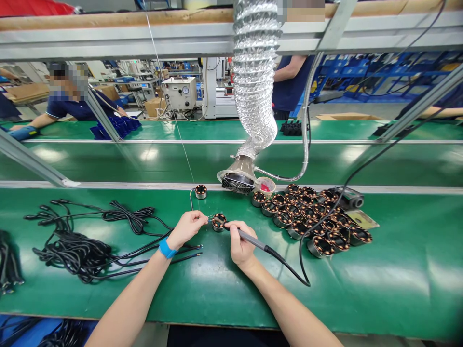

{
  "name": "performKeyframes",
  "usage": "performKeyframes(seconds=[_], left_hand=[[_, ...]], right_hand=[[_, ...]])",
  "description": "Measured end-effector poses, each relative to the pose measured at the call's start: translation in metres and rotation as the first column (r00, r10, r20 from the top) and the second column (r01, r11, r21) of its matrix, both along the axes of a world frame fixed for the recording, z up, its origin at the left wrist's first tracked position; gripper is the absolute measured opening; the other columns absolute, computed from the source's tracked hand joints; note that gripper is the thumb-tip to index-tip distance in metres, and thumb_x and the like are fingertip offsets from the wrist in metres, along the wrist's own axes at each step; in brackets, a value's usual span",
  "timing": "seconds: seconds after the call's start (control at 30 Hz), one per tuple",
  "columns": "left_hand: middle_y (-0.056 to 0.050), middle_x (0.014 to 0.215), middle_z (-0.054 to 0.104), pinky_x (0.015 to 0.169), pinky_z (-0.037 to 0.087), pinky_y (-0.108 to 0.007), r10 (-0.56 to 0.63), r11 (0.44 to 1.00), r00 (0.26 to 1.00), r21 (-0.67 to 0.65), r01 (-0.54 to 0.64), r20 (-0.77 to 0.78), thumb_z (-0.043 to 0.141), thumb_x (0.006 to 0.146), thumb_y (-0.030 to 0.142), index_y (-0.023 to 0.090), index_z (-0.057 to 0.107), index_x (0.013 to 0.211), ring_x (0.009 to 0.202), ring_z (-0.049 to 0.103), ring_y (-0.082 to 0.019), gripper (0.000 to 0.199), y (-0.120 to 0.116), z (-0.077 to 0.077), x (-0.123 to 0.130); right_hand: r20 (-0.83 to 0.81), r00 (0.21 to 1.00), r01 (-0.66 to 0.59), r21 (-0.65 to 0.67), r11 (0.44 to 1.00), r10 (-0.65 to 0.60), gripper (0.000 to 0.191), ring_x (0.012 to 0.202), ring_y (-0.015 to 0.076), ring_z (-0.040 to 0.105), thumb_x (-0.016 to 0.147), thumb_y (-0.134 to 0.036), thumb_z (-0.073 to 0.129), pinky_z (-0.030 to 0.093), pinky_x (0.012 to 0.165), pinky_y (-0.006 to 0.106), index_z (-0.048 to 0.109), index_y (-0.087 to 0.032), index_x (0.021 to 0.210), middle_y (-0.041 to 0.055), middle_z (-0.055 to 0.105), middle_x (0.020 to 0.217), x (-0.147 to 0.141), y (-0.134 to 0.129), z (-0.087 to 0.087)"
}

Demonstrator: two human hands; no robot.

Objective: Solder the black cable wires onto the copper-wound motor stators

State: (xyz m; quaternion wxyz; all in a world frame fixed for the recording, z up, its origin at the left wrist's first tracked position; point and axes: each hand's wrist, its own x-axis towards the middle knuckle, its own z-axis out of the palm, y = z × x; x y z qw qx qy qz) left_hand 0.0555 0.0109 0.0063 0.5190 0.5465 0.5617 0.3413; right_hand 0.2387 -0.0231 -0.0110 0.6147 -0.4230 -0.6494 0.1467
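Observation:
My left hand (188, 228), with a blue band at the wrist, pinches the thin coloured wires at the end of a black cable (159, 234). The wire tips reach the left side of a motor stator (218, 228), a small ring with copper windings on the green bench. In my right hand (243, 245) is a soldering iron (252, 240), gripped like a pen. Its tip is at the stator's top, though exact contact is too small to make out. Just behind stands another stator (201, 192) with a cable attached, near a thin hanging wire (183, 144).
Black cables (81, 253) lie heaped on the left. Several stators (302, 210) stand in rows on the right, beside a soldering iron holder (349, 197) and a round tub (265, 186). A fume duct (255, 77) hangs ahead. The iron's cord (302, 255) loops across the right side.

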Motion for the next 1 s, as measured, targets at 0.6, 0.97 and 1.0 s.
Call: performKeyframes(seconds=[0.6, 0.97, 1.0], left_hand=[[0.002, 0.068, 0.057, 0.042, 0.024, -0.018, -0.111, 0.991, 0.991, -0.064, 0.116, 0.068, 0.07, 0.073, 0.047, 0.013, 0.058, 0.082, 0.045, 0.036, -0.004, 0.038, 0.004, 0.005, -0.015], [0.009, 0.051, 0.031, 0.042, 0.008, -0.023, -0.028, 0.995, 0.995, -0.088, 0.036, 0.091, 0.066, 0.075, 0.06, 0.01, 0.065, 0.08, 0.043, 0.017, -0.004, 0.05, 0.003, -0.006, 0.0], [0.009, 0.052, 0.034, 0.042, 0.008, -0.023, -0.019, 0.994, 0.993, -0.1, 0.032, 0.12, 0.066, 0.074, 0.061, 0.011, 0.065, 0.079, 0.043, 0.018, -0.004, 0.05, 0.004, -0.006, -0.002]], right_hand=[[0.021, 1.0, 0.005, 0.037, 0.999, -0.006, 0.022, 0.068, 0.0169, 0.068, 0.092, -0.02, 0.047, 0.052, 0.065, 0.03, 0.067, -0.02, 0.083, 0.0023, 0.072, 0.075, 0.003, 0.002, -0.001], [0.013, 1.0, 0.0, 0.07, 0.998, -0.001, 0.02, 0.067, 0.0163, 0.069, 0.091, -0.017, 0.048, 0.051, 0.064, 0.029, 0.066, -0.02, 0.083, 0.0021, 0.072, 0.075, 0.004, 0.002, 0.002], [0.012, 1.0, 0.0, 0.073, 0.997, -0.001, 0.02, 0.067, 0.0162, 0.069, 0.091, -0.017, 0.048, 0.051, 0.064, 0.029, 0.066, -0.02, 0.083, 0.002, 0.072, 0.075, 0.004, 0.002, 0.002]])
